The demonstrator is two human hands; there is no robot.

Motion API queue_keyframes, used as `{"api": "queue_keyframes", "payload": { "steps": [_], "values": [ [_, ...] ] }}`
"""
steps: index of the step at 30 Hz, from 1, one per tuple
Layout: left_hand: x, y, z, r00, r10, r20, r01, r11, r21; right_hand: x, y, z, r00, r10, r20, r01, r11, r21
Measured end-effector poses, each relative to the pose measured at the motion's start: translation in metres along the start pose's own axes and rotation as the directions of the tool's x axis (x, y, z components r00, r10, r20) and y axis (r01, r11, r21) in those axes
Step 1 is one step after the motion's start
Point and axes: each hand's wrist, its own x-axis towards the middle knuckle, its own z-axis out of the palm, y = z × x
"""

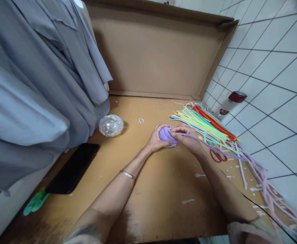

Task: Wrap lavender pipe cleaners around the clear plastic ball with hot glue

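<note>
A small round object wrapped in purple pipe cleaner (165,135) is held near the middle of the table. My left hand (155,139) curls around its left side, with the thumb along its lower edge. At its right side, the fingers of my right hand (185,135) pinch a purple strand (201,138). That strand trails rightward past my wrist, toward other purple and pink strands (265,184). A silver bracelet sits on my left wrist.
A faceted clear ball (111,125) and black phone (73,168) lie left. Colourful pipe cleaners (204,122), red-handled scissors (218,156) and a red-lidded bottle (230,104) are right. Cardboard (156,51) stands behind; grey cloth (36,74) hangs left. A pink curved piece (141,120) lies between.
</note>
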Motion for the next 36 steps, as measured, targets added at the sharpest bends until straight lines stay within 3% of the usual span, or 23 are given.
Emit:
{"api": "queue_keyframes", "payload": {
  "steps": [9, 30, 36],
  "values": [
    [0.001, -0.005, -0.005, 0.999, 0.004, 0.054, -0.002, 0.999, -0.032, 0.002, 0.005, -0.002, 0.998, 0.041, 0.056, -0.044, 0.998, 0.046],
    [0.001, -0.009, -0.006, 0.995, 0.046, 0.087, -0.043, 0.998, -0.035, 0.002, 0.004, -0.004, 0.993, -0.018, 0.117, 0.020, 1.000, -0.014],
    [0.000, -0.006, -0.002, 0.999, -0.014, 0.047, 0.018, 0.996, -0.088, 0.002, 0.012, 0.001, 0.999, 0.002, 0.042, -0.005, 0.998, 0.061]
  ]
}}
